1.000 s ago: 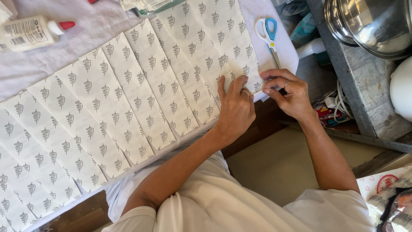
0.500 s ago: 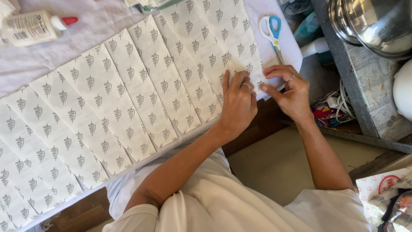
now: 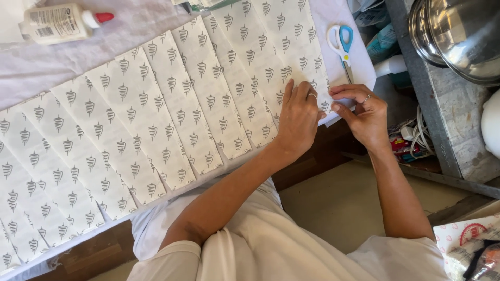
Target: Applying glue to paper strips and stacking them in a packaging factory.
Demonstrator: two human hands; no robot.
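Observation:
A long sheet of white patterned paper (image 3: 156, 119) with grey leaf-like motifs and several fold creases lies across a table covered in white cloth (image 3: 47, 67). My left hand (image 3: 298, 118) presses flat on the paper's right end, fingers together. My right hand (image 3: 364, 115) pinches the paper's right edge between thumb and fingers, close beside the left hand. Both hands wear a ring.
Blue and white scissors (image 3: 341, 44) lie just beyond my hands. A white glue bottle with a red cap (image 3: 62, 22) lies at the far left. A grey shelf (image 3: 448, 130) with a steel bowl (image 3: 458, 36) stands at the right, cables (image 3: 416, 135) below it.
My hands have stayed at the paper's right end. The left hand has shifted slightly, and the right hand's fingers have closed in on the edge.

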